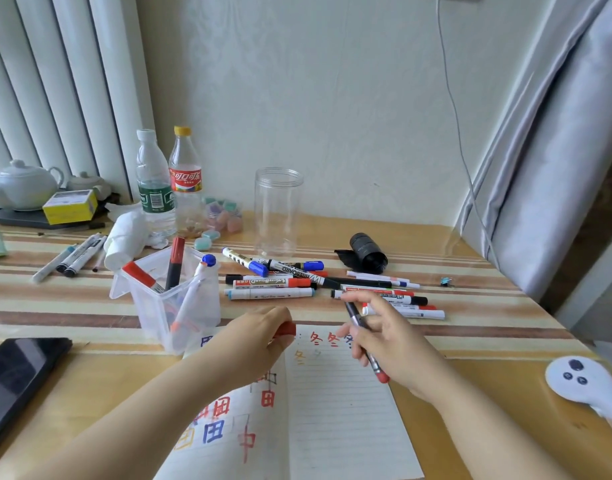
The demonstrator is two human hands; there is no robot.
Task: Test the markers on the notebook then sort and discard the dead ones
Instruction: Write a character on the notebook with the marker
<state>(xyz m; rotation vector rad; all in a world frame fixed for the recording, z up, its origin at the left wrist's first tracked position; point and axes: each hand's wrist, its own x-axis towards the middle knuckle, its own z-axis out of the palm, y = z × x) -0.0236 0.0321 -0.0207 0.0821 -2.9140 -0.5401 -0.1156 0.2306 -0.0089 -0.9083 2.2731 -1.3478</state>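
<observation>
An open lined notebook (335, 410) lies at the table's near edge, with red, blue and orange test characters on both pages. My right hand (387, 337) holds a grey marker with a red end (375, 365) above the right page, tip end pointing away from me. My left hand (259, 337) grips a red cap (286, 330) over the notebook's top edge. A pile of several markers (315, 282) lies beyond the notebook. A clear plastic bin (173, 299) to the left holds three markers. An empty clear jar (277, 213) stands behind the pile.
A dark phone (17, 379) lies at the near left. Two bottles (169, 188), a teapot (22, 183), a yellow box (70, 206) and several pens (72, 258) crowd the back left. A black roll (366, 252) sits right of the jar, a white controller (581, 382) at the near right.
</observation>
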